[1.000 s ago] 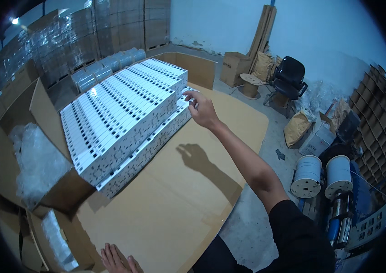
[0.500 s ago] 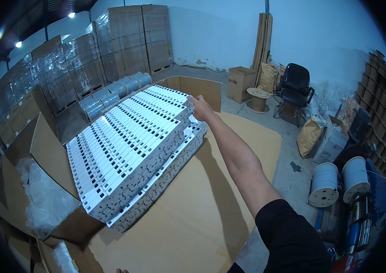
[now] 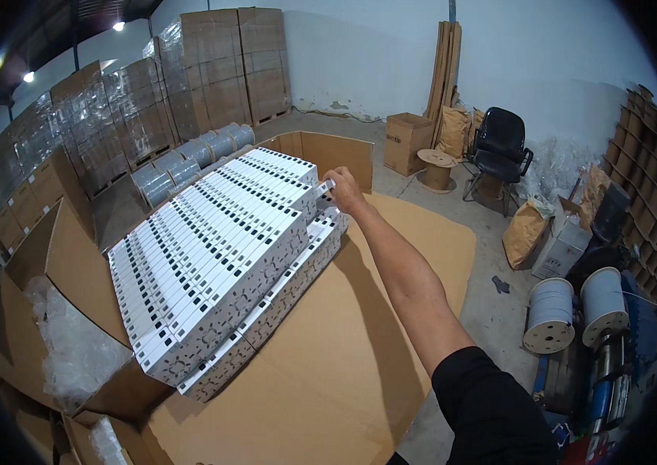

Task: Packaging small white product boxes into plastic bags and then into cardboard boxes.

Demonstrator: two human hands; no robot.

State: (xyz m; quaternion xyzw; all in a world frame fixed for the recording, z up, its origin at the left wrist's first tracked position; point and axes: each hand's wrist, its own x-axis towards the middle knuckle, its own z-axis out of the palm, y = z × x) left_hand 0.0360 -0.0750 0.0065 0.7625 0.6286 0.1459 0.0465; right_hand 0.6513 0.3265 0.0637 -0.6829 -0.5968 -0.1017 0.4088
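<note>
My right hand (image 3: 346, 192) reaches far out over the table, its fingers closed on the end of a flat white piece (image 3: 327, 186) at the far right corner of a stack. The stack (image 3: 212, 248) is made of many narrow white pieces packed side by side in two layers. Rows of small dark openings run across its top, and its near side shows a dark pattern. Most of the held piece is hidden by my fingers and the stack. My left hand is out of view.
The stack lies on a brown cardboard sheet (image 3: 313, 364). On the left, an open carton (image 3: 92, 271) holds clear plastic wrap (image 3: 76, 341). Beyond are wrapped pallets (image 3: 220, 70), a black chair (image 3: 501, 147), a wooden reel (image 3: 438, 159) and white cable spools (image 3: 549, 310).
My right hand has drawn slightly away from the stack's corner, and a white piece now shows in its fingers. Fingertips at the lower edge have dropped out of view.
</note>
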